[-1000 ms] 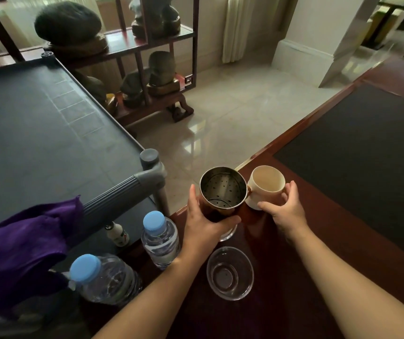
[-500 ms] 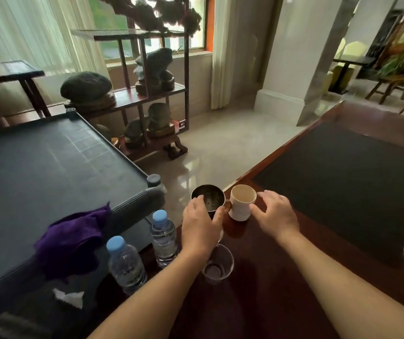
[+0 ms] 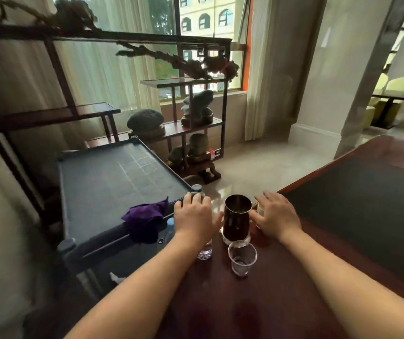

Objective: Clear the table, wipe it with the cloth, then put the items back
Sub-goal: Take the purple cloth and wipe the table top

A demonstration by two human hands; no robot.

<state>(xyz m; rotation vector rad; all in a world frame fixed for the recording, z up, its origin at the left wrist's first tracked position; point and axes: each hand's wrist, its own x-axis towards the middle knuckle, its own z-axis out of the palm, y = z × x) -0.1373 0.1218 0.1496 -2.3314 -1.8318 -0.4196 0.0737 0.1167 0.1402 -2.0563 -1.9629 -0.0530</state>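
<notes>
We see a purple cloth [image 3: 147, 220] on a dark grey cart [image 3: 113, 189] w/ a faint grid of squares on top, & a water bottle [image 3: 170, 222] w/ a light blue cap next to it. The table [image 3: 220, 302] is dark red-brown wood w/ a black mat [image 3: 367, 209], & on it stand a shiny dark metal cup [image 3: 237, 216] and a clear glass [image 3: 242, 258]. The curtains [image 3: 113, 69] are pale cream, the window frame [image 3: 245, 45] has an orange strip, & the floor [image 3: 257, 165] is shiny light beige.
</notes>
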